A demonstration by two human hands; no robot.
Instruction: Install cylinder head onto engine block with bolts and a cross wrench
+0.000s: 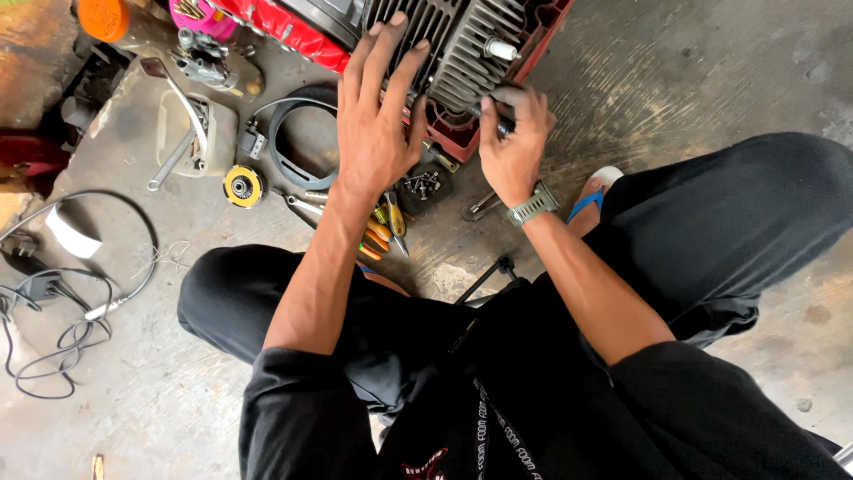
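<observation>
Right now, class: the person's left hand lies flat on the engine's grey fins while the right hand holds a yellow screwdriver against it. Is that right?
Not quite. The head view shows the right hand holding a dark tool, not a yellow screwdriver. The left hand does lie flat on the grey fins.

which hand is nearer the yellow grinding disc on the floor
Left. The left hand rests on the engine fins, just right of the yellow disc; the right hand grips a tool farther right.

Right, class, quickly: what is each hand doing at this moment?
Left hand: open, fingers spread flat on the finned engine block.
Right hand: closed around a small dark tool.
</observation>
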